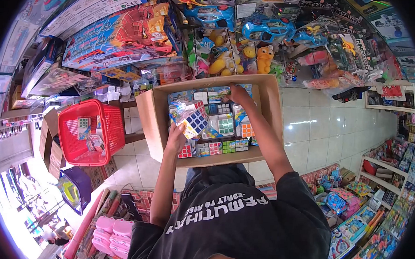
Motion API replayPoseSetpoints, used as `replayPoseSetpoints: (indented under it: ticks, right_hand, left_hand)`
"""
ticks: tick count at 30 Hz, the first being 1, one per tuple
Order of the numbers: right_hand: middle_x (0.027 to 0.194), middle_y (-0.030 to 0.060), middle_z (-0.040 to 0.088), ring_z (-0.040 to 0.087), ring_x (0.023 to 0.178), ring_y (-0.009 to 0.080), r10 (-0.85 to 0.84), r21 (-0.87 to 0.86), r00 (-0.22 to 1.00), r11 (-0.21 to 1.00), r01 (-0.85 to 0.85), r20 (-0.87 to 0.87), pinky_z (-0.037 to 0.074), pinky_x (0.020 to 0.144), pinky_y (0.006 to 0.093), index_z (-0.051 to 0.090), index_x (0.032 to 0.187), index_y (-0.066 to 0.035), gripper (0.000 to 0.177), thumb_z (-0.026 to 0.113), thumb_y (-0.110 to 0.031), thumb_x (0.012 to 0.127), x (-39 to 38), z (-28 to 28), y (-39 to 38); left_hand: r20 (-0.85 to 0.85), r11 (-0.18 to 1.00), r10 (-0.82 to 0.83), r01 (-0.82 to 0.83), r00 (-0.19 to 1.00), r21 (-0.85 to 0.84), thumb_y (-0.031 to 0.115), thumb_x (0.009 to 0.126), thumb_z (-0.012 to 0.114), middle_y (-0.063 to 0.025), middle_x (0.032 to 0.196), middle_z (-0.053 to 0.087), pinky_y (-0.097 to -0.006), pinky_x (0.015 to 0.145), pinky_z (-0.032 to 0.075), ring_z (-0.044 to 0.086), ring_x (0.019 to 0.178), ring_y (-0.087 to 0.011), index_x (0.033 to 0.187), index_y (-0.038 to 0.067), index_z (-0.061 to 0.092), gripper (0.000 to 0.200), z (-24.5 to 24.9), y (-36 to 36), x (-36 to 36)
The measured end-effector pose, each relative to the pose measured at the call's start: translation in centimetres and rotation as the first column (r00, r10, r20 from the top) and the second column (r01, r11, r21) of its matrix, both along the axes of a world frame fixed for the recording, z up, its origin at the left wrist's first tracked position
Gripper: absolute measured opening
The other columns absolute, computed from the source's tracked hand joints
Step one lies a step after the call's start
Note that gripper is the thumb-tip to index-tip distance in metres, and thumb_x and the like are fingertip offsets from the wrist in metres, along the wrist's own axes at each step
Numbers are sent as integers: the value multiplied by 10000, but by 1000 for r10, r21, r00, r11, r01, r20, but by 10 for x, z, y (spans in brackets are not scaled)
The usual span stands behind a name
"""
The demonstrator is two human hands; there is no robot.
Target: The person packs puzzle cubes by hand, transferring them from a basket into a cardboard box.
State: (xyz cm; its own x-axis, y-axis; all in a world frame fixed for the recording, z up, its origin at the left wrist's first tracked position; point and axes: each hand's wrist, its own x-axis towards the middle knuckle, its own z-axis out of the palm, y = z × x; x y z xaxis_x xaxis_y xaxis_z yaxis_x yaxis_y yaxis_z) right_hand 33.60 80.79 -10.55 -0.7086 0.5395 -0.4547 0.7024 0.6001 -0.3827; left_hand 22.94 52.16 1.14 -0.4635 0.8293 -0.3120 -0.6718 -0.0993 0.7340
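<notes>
My left hand [176,136] holds a puzzle cube [195,121] in clear plastic wrapping, with blue, white and red faces showing, above the left side of an open cardboard box [147,126]. My right hand [240,94] reaches into the far part of the box, its fingers curled down at the packaged cubes there; what they grip is hidden. Several more wrapped cubes fill the box, among them one with a pale green face [226,126] near the middle and one with an orange face [248,129] below my right forearm.
A red plastic basket [110,129] with a few wrapped toys stands left of the box. Shelves with boxed toys [123,36] and bagged dinosaur toys [269,29] rise beyond it. Tiled floor [306,120] lies to the right, a white rack [384,182] farther right.
</notes>
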Motion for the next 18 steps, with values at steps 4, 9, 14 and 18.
replayPoseSetpoints:
  ticks: [4,9,14,18]
  right_hand:
    - [998,264,600,619,873,319,68,-170,995,982,-80,-73,494,752,394,390,1229,2,586,630,-259,763,0,-19,14]
    - [835,182,619,622,691,227,5,-443,1000,897,-6,-4,504,598,328,376,1209,31,525,580,-217,794,-4,-2,22]
    - [728,101,577,562,579,148,12,-556,999,831,-33,-42,493,525,269,385,1176,41,460,547,-189,812,-17,-7,15]
    - [681,42,522,508,546,124,-103,-640,994,767,56,-36,441,471,258,404,1162,14,416,552,-157,813,-28,-13,2]
  left_hand:
    - [96,994,-39,29,995,103,299,821,625,-133,1150,551,-392,865,468,568,1034,-231,1218,-25,415,554,-17,2,11]
    - [116,999,15,-19,993,38,294,810,643,-113,1153,551,-381,932,410,545,1064,-217,1207,-17,424,550,-24,11,29]
    - [122,1000,10,-8,993,-17,291,788,664,-93,1134,564,-362,931,410,549,1047,-198,1205,-9,452,556,-9,18,51]
    - [116,999,33,-32,993,-7,262,806,643,-99,1141,559,-356,927,415,547,1049,-194,1205,-13,450,521,-16,14,62]
